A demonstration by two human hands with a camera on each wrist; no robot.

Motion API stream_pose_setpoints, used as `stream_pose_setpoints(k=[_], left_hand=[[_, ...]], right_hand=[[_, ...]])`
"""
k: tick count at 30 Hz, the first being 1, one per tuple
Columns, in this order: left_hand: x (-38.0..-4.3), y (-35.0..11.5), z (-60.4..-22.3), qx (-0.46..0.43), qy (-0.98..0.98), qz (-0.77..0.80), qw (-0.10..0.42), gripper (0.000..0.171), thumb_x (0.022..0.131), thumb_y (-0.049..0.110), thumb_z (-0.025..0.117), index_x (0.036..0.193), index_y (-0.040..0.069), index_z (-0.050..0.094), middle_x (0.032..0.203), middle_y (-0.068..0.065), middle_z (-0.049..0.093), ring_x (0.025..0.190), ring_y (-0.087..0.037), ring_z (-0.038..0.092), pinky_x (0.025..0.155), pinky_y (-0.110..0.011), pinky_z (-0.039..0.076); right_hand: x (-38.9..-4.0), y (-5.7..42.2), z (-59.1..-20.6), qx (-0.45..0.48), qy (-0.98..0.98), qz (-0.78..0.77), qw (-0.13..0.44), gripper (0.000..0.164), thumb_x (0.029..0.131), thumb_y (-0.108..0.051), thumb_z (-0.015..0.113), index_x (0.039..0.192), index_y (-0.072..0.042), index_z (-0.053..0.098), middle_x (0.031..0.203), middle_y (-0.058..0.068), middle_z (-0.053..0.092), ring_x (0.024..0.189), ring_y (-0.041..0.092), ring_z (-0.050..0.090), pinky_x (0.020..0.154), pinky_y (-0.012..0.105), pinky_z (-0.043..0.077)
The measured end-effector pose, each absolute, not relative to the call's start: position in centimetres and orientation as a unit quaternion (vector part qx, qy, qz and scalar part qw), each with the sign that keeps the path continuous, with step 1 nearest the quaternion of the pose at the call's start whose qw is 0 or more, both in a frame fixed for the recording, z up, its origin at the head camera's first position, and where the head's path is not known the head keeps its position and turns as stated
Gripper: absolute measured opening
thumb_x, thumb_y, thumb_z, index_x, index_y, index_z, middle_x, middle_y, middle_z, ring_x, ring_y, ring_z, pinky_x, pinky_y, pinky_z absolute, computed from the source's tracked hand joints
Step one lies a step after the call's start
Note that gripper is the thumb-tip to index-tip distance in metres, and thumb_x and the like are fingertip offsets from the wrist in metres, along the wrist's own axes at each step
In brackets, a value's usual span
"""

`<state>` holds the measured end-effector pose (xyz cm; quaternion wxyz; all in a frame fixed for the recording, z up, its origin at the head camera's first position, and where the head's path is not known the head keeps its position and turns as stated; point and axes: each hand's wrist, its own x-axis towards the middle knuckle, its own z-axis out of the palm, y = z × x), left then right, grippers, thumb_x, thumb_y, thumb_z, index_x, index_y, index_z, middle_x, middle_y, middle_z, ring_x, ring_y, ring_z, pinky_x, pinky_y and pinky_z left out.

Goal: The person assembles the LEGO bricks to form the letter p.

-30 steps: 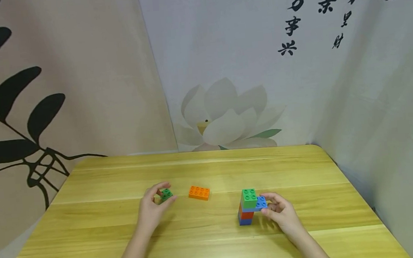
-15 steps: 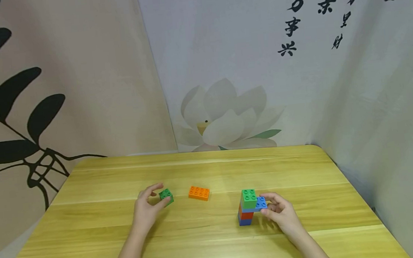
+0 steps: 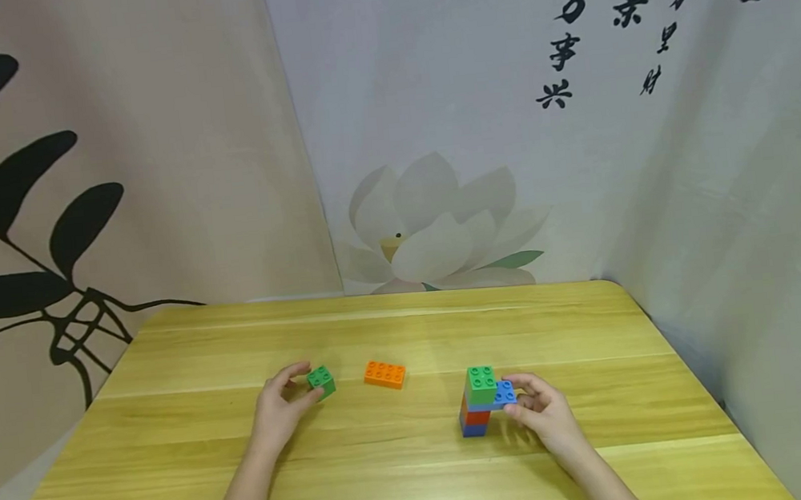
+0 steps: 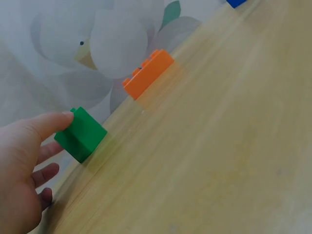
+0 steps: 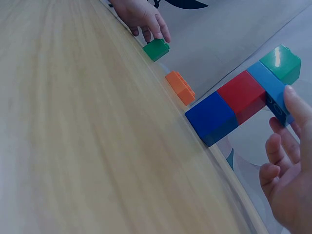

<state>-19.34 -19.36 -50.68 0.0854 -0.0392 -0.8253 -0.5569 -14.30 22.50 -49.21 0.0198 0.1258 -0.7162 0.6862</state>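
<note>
Two bricks [image 3: 385, 375] [image 3: 321, 381] lie left of the stack [image 3: 479, 416].

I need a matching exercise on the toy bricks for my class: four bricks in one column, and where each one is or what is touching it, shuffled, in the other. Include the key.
Bricks
1. Orange brick
2. Red brick
3. Light blue brick
4. Loose green brick

Place or state
A. Pinched by the right hand
B. Directly on the table, touched by neither hand
C. Nearest the left hand
D. Directly on top of the dark blue brick

Right pairs: 1-B, 2-D, 3-A, 4-C
</note>
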Motion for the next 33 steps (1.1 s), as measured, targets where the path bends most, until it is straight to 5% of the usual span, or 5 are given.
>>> stream_pose_setpoints(k=[7, 33], left_hand=[[-19.55, -19.55, -51.08, -0.031, -0.835, -0.545, 0.068, 0.053, 0.082, 0.012, 0.077, 0.130, 0.004, 0.055, 0.124, -0.016, 0.055, 0.114, -0.033, 0.044, 0.098, -0.050, 0.037], [-19.38, -19.29, -50.80, -0.029, -0.855, -0.511, 0.085, 0.045, 0.085, 0.016, 0.074, 0.127, 0.009, 0.060, 0.113, -0.010, 0.060, 0.100, -0.025, 0.050, 0.080, -0.037, 0.045]], right_hand=[[-14.33, 22.47, -49.17, 0.123, -0.721, 0.682, 0.020, 0.038, 0.087, 0.003, 0.065, 0.122, 0.011, 0.052, 0.093, 0.000, 0.065, 0.068, 0.008, 0.052, 0.058, 0.021, 0.044], [-14.26, 22.39, -49.06, 0.106, -0.725, 0.680, 0.020, 0.040, 0.086, 0.002, 0.067, 0.122, 0.010, 0.052, 0.094, 0.001, 0.066, 0.066, 0.008, 0.052, 0.056, 0.021, 0.043]])
